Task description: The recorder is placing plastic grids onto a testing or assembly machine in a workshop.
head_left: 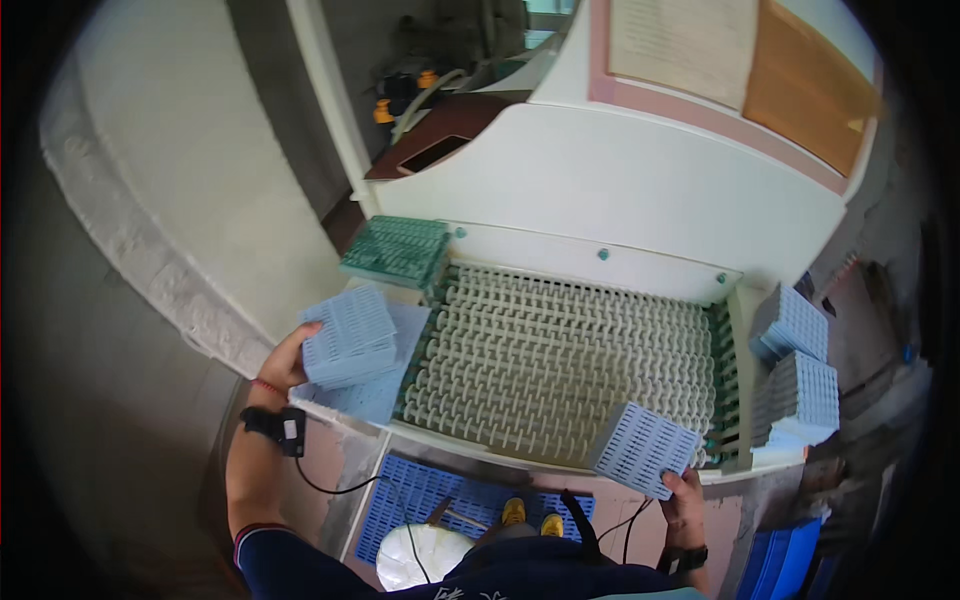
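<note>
My left hand (290, 357) wraps round the left edge of a stack of light-blue slotted plastic plates (349, 335). This stack sits over a flat pale-blue sheet (407, 335) at the machine's left side; its top plate is slightly askew. My right hand (683, 497) grips the near right corner of another blue slotted plastic plate (647, 447), perhaps several together. That piece is tilted over the front right part of the machine's bed of white roller discs (560, 350). Whether it touches the rollers I cannot tell.
Green slotted plates (397, 248) are piled at the bed's far left corner. Two light-blue stacks, one farther (792, 322) and one nearer (800, 397), stand along the right edge. A white panel (660, 180) rises behind. Blue grating (400, 490) and a white round seat (420, 556) are below.
</note>
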Demonstrator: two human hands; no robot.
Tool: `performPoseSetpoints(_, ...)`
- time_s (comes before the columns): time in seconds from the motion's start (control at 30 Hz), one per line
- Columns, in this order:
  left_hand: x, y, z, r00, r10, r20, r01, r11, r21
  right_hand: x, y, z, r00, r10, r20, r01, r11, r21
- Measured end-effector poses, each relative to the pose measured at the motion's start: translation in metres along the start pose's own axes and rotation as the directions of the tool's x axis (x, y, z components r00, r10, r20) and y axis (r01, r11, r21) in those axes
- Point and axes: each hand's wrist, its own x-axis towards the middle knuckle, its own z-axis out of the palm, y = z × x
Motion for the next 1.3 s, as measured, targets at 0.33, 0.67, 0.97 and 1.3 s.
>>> performPoseSetpoints(0.33,-0.093,0.047,0.04,0.764,0.641,0.076,-0.347,0.308,0.886,0.016,0.003,0.037,0.993,0.116,0.013,-0.116,0.993,0.031)
performPoseSetpoints(0.67,-0.081,-0.145,0.16,0.918,0.075,0.39,-0.164,0.966,0.2,0.037,0.007,0.075,0.952,0.144,0.27,-0.147,0.989,-0.01)
performPoseSetpoints(0.97,-0.07,-0.192,0.196,0.889,-0.108,0.444,0.059,0.991,0.124,0.031,0.023,0.087,0.876,0.351,0.332,-0.267,0.925,-0.271)
performPoseSetpoints(1.3,-0.093,-0.095,0.172,0.943,0.167,0.289,-0.134,0.982,-0.131,0.027,-0.008,0.045,0.941,0.136,0.309,-0.148,0.989,0.014)
